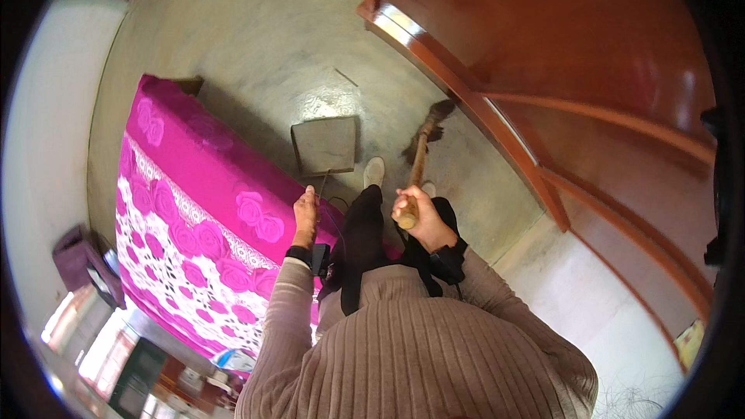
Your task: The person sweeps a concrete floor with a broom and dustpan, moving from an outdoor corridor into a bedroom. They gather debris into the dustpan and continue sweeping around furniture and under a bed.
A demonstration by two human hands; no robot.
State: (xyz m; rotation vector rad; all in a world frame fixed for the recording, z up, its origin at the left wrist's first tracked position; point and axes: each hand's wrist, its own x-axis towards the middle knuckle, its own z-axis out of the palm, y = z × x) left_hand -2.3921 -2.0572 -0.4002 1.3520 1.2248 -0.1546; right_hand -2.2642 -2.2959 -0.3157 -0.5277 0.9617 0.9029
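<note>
My right hand [417, 217] is wrapped round the top of a wooden handle. It belongs to a broom [421, 147], whose dark bristles lie on the floor near the foot of the brown wooden furniture. To the left, beside the bed, my left hand [307, 213] is closed at the thin handle of a square grey dustpan [324, 145]. The pan rests on the floor in front of my feet, and its dark inside shows little detail. Part of the thin handle is hard to follow near my fingers.
A bed with a pink and white flowered cover [202, 209] stands close on my left. Tall brown wooden furniture [543, 39] runs along the right. A short thin stick [346, 77] lies on the floor [256, 39] beyond the dustpan. A maroon bag-like thing [81, 260] is at far left.
</note>
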